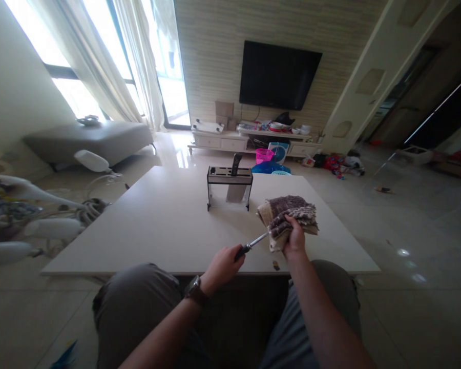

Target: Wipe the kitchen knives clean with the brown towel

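Observation:
My left hand [225,264] is closed around the black handle of a sharpening steel [258,240], a slim metal rod that points up and to the right. The far end of the rod is hidden in a folded brown and beige cloth [288,207]. My right hand [295,237] grips this shaggy cloth, thumb on top, around the rod's end. Beyond my hands, a knife rack [219,177] with a dark frame stands upright on the white table [169,220]. A black-handled knife [236,165] sits in it, its broad blade showing below the top.
A small brown object [275,265] lies at the table's near edge. To the left are white lamp-like parts and cables [94,205]. A pink basket [264,155] and a blue tub [271,167] are beyond the table, before a low TV cabinet [221,142].

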Demonstrator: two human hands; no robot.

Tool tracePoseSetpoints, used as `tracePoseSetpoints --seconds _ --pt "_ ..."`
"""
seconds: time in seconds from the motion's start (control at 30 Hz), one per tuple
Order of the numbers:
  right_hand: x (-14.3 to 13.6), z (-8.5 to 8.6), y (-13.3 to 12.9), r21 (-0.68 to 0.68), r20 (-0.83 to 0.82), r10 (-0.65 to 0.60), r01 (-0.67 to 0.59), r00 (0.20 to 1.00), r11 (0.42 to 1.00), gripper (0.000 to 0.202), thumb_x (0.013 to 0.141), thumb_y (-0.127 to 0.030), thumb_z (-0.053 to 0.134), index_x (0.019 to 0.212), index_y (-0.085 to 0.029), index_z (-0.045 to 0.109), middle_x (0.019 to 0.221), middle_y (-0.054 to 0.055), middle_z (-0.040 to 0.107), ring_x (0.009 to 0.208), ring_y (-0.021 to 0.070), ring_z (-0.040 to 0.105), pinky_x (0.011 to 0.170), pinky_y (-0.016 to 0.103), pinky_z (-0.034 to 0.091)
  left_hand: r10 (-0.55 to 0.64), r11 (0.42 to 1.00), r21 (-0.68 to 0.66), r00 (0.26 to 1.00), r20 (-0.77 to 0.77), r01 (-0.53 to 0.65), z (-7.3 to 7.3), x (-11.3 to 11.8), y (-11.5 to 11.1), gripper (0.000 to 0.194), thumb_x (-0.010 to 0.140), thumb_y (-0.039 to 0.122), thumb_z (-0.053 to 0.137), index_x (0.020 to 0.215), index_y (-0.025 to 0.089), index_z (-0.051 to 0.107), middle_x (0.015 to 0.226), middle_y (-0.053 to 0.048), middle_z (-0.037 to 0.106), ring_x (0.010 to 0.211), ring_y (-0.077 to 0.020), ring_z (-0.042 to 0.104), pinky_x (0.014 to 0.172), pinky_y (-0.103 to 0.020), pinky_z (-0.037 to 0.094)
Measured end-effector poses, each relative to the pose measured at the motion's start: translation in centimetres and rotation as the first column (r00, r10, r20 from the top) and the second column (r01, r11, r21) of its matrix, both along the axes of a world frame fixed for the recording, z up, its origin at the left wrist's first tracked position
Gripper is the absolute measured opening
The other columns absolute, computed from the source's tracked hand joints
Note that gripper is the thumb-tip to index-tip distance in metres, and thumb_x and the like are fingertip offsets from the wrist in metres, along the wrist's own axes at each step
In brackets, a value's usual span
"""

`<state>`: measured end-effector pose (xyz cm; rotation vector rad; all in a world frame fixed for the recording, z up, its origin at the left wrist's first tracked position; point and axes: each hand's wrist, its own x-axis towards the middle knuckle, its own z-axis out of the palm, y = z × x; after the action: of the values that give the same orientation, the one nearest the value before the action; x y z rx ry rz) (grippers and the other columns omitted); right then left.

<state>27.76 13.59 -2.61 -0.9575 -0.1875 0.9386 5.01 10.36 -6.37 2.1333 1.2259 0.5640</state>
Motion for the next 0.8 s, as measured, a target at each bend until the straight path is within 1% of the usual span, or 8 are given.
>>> tracePoseSetpoints --seconds 0.13,0.23,0.3,0.43,0.57,0.67,0.73,0.8 --pt "2.2 0.3 0.2 0.042 -0.004 -0.068 0.068 0.998 0.997 0.025 0.066 -0.024 0.076 0.089 -0.021 0.065 0.076 -0.005 0.076 0.063 0.015 0.072 0.061 0.027 0.063 0.014 1.0 0.001 1.0 -0.013 -0.014 0.4 -0.1 0.1 0.021 0.095 0.033 0.054 0.084 0.022 0.068 0.071 -0.005 0.065 0.06 -0.017 0.053 0.059 -0.03 0.024" --pt "2.6 0.5 0.4 0.057 -0.013 -0.17 0.171 0.985 0.984 0.032 0.064 -0.021 0.077 0.094 -0.021 0.066 0.081 -0.006 0.077 0.067 0.0139 0.073 0.062 0.025 0.063 0.024 0.999 0.026 1.0 -0.012 -0.024 0.4 -0.2 0.2 0.021 0.094 0.033 0.055 0.081 0.023 0.068 0.069 -0.005 0.064 0.06 -0.0177 0.052 0.06 -0.03 0.023" --pt "2.5 0.5 0.5 0.057 0.003 -0.193 0.192 0.981 0.98 0.038 0.063 -0.02 0.078 0.099 -0.02 0.067 0.086 -0.005 0.078 0.072 0.0136 0.074 0.064 0.023 0.063 0.04 0.998 0.045 0.999 -0.015 -0.04 0.3 -0.4 0.2 0.02 0.092 0.032 0.056 0.079 0.023 0.068 0.067 -0.005 0.063 0.06 -0.0175 0.051 0.06 -0.031 0.023" --pt "1.9 0.1 0.5 0.05 0.076 -0.112 0.109 0.991 0.993 0.036 0.064 -0.023 0.079 0.098 -0.02 0.068 0.085 -0.004 0.078 0.074 0.0154 0.074 0.065 0.025 0.063 0.076 0.995 0.068 0.997 -0.015 -0.075 0.1 -0.7 0.3 0.02 0.09 0.031 0.057 0.074 0.022 0.065 0.064 -0.004 0.06 0.059 -0.0163 0.046 0.06 -0.031 0.021" --pt "0.4 -0.6 0.2 0.028 0.105 -0.019 0.017 0.994 0.999 0.028 0.065 -0.027 0.079 0.089 -0.02 0.067 0.077 -0.001 0.077 0.072 0.0186 0.075 0.063 0.027 0.062 0.083 0.995 0.062 0.997 -0.001 -0.083 0.2 -0.5 0.2 0.02 0.089 0.03 0.057 0.072 0.021 0.063 0.061 -0.002 0.056 0.057 -0.0145 0.039 0.059 -0.031 0.02" --pt "-1.6 -1.1 -0.2 -0.004 0.125 0.085 -0.085 0.989 0.996 0.027 0.064 -0.03 0.08 0.085 -0.019 0.067 0.074 0.001 0.076 0.071 0.0208 0.075 0.063 0.03 0.062 0.077 0.996 0.037 0.997 0.025 -0.078 0.0 -0.1 0.1 0.022 0.089 0.03 0.057 0.071 0.02 0.062 0.06 0.0 0.053 0.055 -0.0129 0.035 0.059 -0.03 0.02" --pt "-3.3 -1.4 -0.7 -0.032 0.118 0.135 -0.132 0.984 0.991 0.031 0.061 -0.029 0.083 0.086 -0.018 0.067 0.074 0.001 0.076 0.071 0.0211 0.075 0.063 0.03 0.062 0.075 0.997 0.021 0.996 0.057 -0.077 -0.3 0.2 0.1 0.022 0.089 0.03 0.057 0.071 0.019 0.063 0.059 0.001 0.053 0.055 -0.012 0.033 0.058 -0.029 0.02" --pt "-5.1 -1.7 -1.2 -0.062 0.085 0.169 -0.164 0.982 0.984 0.036 0.058 -0.028 0.085 0.088 -0.018 0.067 0.076 0.001 0.077 0.072 0.0209 0.075 0.063 0.029 0.061 0.075 0.997 -0.001 0.992 0.099 -0.075 -0.9 0.3 0.3 0.021 0.088 0.03 0.058 0.072 0.017 0.064 0.061 0.0 0.055 0.057 -0.0114 0.035 0.058 -0.028 0.022"
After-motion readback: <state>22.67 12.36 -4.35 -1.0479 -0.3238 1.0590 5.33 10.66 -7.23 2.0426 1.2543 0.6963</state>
